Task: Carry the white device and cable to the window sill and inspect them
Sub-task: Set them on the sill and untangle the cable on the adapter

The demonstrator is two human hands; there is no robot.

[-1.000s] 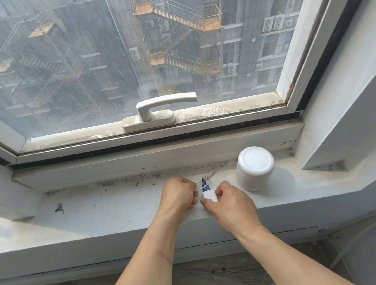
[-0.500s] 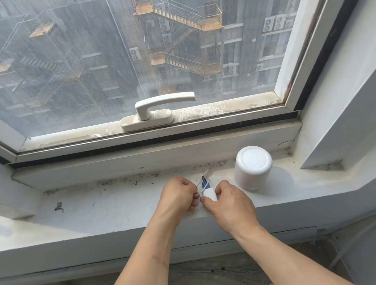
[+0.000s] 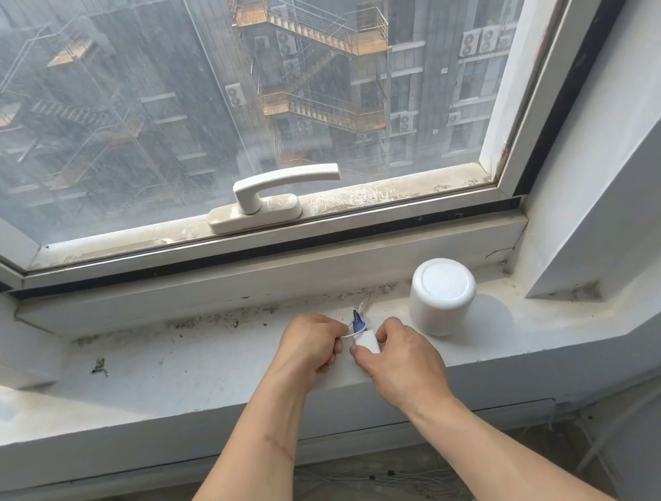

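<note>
Dusty window sill [image 3: 169,378] under a closed window, your hands meeting over it.
Your right hand [image 3: 405,362] pinches a small white plug block [image 3: 365,336]; your left hand [image 3: 311,346] is closed on its thin cable [image 3: 349,333]. Just beside your right hand, the white device [image 3: 440,297] stands upright on the sill.

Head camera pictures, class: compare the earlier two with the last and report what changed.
Almost nothing changed. The left hand still pinches the thin white cable, the right hand still holds the small white plug block. The white cylindrical device stays put on the dusty grey window sill.
</note>
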